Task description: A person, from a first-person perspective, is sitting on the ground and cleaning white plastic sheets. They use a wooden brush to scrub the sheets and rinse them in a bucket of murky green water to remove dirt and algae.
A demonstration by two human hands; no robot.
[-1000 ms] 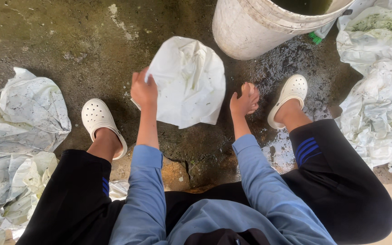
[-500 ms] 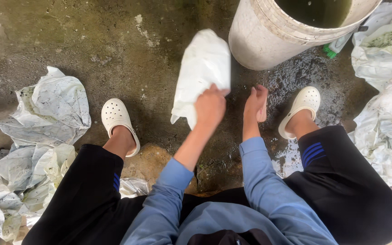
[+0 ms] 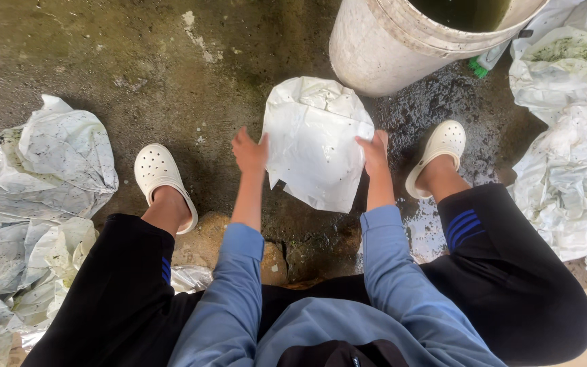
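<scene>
Damp, stained concrete floor (image 3: 103, 47), open at top left. One white bucket (image 3: 402, 41) at the top edge. One white bag (image 3: 315, 139) held up mid-frame between two white clogs, left hand (image 3: 249, 153) flat against its left edge, right hand (image 3: 375, 153) clamped on its right edge. Crumpled bag heaps (image 3: 42, 170) along both side edges.
</scene>
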